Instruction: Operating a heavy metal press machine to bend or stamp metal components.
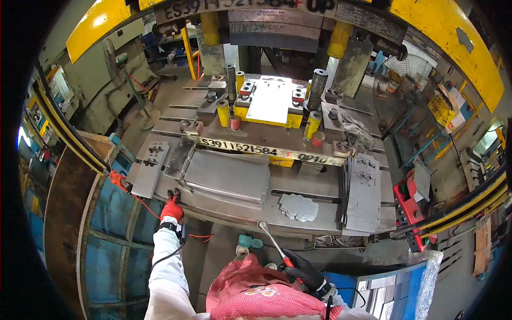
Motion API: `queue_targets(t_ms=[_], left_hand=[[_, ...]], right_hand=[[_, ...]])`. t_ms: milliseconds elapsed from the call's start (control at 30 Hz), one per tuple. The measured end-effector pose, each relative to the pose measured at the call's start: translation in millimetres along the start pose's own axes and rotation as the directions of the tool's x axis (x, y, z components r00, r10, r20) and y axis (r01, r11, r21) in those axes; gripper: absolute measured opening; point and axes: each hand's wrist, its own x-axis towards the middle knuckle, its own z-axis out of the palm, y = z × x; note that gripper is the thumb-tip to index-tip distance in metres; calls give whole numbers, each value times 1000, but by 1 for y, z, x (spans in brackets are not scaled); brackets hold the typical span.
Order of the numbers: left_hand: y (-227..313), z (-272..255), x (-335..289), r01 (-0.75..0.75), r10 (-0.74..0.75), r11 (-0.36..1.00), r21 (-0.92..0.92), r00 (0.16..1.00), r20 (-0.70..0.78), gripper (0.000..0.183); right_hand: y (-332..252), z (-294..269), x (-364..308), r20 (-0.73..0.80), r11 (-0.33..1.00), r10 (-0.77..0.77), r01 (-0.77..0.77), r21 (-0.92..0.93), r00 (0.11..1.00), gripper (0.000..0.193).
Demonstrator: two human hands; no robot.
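Observation:
My left hand (172,208), in a red glove with dark fingertips, reaches to the front edge of the press bed, fingers extended and holding nothing visible. Just beyond it lie flat grey metal parts with cutouts (146,176) and, to its right, a stack of plain metal sheets (229,173). In a black glove, my right hand (304,272) grips the red handle of a long tool (274,243) with a metal shaft and a round head. That head is over the bed's front edge. Small wavy-edged plates (298,207) lie beyond the tool.
A bright flat sheet (271,104) lies on the lower die between guide posts (318,88). Cut metal parts (362,197) are stacked at the bed's right. A red control box (408,210) stands farther right. A red hose (145,205) hangs at the left; blue panels (114,229) stand below.

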Motion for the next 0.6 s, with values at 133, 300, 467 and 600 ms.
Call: queue_targets(t_ms=[133,300,467,600], left_hand=[[-10,3,-4,-30,30,999,30,999,-21,65],[-1,6,-10,-3,11,995,95,997,-76,62],[2,8,-13,28,-11,990,139,993,-118,59],[15,1,-24,26,-8,991,132,990,-139,56]], right_hand=[[-22,7,-5,-13,990,94,-92,102,995,67],[-22,2,-10,-55,990,79,-72,122,995,63],[-22,-1,-13,-88,994,81,-74,79,993,64],[-27,-1,-7,-37,989,106,-101,112,994,67]])
